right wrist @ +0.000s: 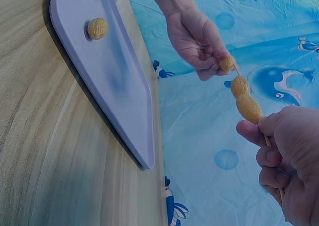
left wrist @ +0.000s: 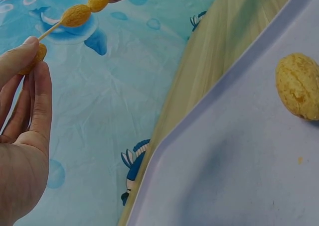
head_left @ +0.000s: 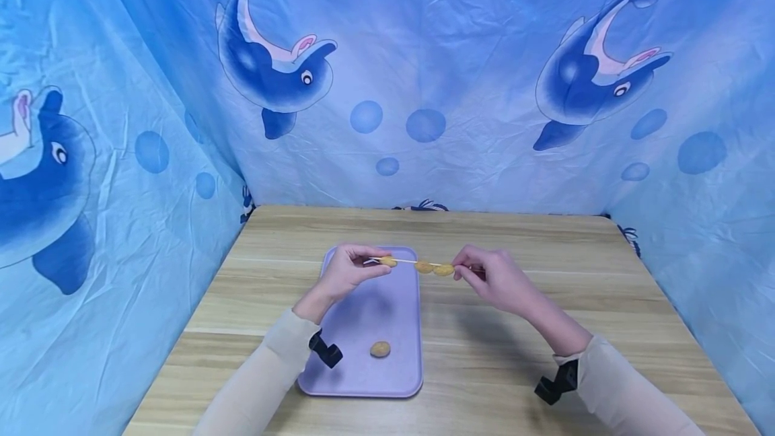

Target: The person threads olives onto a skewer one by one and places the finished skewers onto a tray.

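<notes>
A blue sea-themed backdrop (head_left: 436, 52) printed with dolphins (head_left: 245, 76) and bubbles (head_left: 426, 126) walls in a wood-grain bench (head_left: 605, 274), where a lilac tray (head_left: 390, 305) lies lengthwise, its short side toward the worker. A pale left sleeve (head_left: 254, 369) crosses the tray's near-left side, while a matching right sleeve (head_left: 630, 389) reaches in over bare wood. Raised above the tray's far end, the left hand (head_left: 345, 274) has its grip pinched on an oval, golden-brown piece between thumb and fingers; the right hand (head_left: 499, 278), off the tray's right side, has its grip curled around a thin skewer (head_left: 404, 260). Black devices (head_left: 327, 352) are strapped at both wrists. The skewer spans the gap between the hands, roughly level in the head view, and meets the left hand's held piece (head_left: 387, 262); how far it passes through cannot be told. A first threaded piece (head_left: 444, 270) sits right at the right hand's fingertips, a second threaded piece (head_left: 424, 267) touching it. One loose piece (head_left: 380, 349) rests on the tray toward its near end, and a tiny yellowish crumb (left wrist: 300, 160) dots the tray surface.
</notes>
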`<state>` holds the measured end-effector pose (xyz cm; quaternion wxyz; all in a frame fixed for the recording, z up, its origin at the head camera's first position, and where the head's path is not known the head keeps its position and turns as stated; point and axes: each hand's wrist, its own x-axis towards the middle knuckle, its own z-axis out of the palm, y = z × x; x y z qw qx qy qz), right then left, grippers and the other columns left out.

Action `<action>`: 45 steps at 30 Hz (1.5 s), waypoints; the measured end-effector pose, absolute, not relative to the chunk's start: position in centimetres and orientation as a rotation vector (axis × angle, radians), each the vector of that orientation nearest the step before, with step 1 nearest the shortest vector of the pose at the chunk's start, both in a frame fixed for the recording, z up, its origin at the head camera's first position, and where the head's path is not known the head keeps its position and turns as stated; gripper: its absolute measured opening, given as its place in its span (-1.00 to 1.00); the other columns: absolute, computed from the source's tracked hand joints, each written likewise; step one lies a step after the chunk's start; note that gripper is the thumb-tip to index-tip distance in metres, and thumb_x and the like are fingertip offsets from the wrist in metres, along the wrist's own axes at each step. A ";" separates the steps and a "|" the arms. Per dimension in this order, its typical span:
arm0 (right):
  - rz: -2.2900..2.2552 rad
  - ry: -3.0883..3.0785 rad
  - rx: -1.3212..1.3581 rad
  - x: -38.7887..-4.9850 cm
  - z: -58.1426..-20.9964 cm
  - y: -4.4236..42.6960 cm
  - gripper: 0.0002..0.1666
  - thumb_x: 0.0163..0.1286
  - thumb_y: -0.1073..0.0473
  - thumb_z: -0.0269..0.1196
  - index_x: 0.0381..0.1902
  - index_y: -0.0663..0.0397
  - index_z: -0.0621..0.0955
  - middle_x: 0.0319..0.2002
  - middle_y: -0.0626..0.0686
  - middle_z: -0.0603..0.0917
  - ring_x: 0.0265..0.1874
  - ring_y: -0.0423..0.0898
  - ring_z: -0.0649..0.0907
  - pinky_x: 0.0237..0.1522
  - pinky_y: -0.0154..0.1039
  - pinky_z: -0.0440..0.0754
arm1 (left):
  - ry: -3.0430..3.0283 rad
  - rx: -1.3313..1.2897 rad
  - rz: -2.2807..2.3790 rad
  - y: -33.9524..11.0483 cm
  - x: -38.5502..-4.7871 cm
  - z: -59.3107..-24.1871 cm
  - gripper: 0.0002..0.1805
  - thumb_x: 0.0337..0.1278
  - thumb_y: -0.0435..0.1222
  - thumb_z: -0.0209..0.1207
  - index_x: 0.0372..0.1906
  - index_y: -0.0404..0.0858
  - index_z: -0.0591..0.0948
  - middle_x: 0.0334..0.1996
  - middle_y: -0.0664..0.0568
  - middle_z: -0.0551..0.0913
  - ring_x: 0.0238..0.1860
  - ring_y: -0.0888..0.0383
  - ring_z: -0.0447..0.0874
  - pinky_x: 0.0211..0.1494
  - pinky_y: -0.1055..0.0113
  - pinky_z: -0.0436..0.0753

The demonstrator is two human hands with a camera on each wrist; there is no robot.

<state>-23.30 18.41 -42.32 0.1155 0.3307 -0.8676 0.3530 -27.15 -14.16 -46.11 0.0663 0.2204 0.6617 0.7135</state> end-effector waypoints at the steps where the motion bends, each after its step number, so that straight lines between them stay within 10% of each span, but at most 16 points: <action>1: 1.035 -2.542 0.968 -23.3 -42.3 18.4 -0.88 0.49 0.35 0.36 -0.22 0.01 0.72 -0.39 -0.10 0.82 -0.59 -0.42 0.50 -0.65 -0.46 0.48 | 1.999 0.663 2.149 -14.2 -27.2 -46.1 -0.67 0.06 -0.64 0.44 -0.05 -0.36 0.83 -0.12 0.13 0.89 -0.13 0.27 0.85 0.02 0.41 0.85; 6: 1.039 -2.548 0.966 -23.3 -42.3 18.4 -0.88 0.49 0.35 0.36 -0.21 0.01 0.72 -0.38 -0.09 0.82 -0.60 -0.41 0.51 -0.65 -0.46 0.48 | 2.002 0.644 2.134 -14.2 -27.2 -46.1 -0.67 0.08 -0.65 0.42 0.00 -0.53 0.76 -0.15 0.22 0.88 -0.13 0.29 0.86 0.01 0.40 0.85; 12: 1.049 -2.548 0.975 -23.3 -42.3 18.5 -0.87 0.48 0.36 0.35 -0.21 0.00 0.72 -0.37 -0.10 0.83 -0.50 -0.42 0.63 -0.56 -0.44 0.61 | 1.971 0.635 2.159 -14.1 -27.2 -46.3 -0.64 0.05 -0.65 0.44 -0.10 -0.22 0.86 -0.11 0.07 0.88 -0.14 0.29 0.85 0.01 0.40 0.86; 30: 1.059 -2.520 0.995 -23.2 -41.5 17.5 -0.89 0.48 0.33 0.37 -0.20 0.00 0.74 -0.38 -0.09 0.82 -0.66 -0.43 0.41 -0.69 -0.47 0.39 | 2.036 0.712 2.074 -13.5 -26.9 -45.2 -0.61 0.10 -0.61 0.43 0.05 -0.70 0.66 -0.16 0.27 0.86 -0.18 0.30 0.87 -0.04 0.35 0.87; 37: 1.059 -2.536 0.995 -23.1 -41.4 17.3 -0.89 0.51 0.32 0.35 -0.19 -0.03 0.73 -0.39 -0.15 0.79 -0.65 -0.43 0.42 -0.70 -0.45 0.42 | 2.019 0.710 2.086 -13.2 -27.0 -45.6 -0.67 0.11 -0.60 0.44 0.02 -0.52 0.76 -0.07 0.05 0.87 -0.16 0.28 0.87 -0.02 0.32 0.88; 45: 1.056 -2.520 1.011 -23.2 -41.6 17.2 -0.89 0.49 0.33 0.36 -0.19 -0.01 0.73 -0.36 -0.06 0.83 -0.62 -0.43 0.49 -0.67 -0.45 0.47 | 2.047 0.720 2.052 -13.0 -26.9 -45.4 -0.63 0.11 -0.56 0.47 0.04 -0.62 0.71 -0.13 0.23 0.86 -0.16 0.28 0.87 -0.03 0.33 0.88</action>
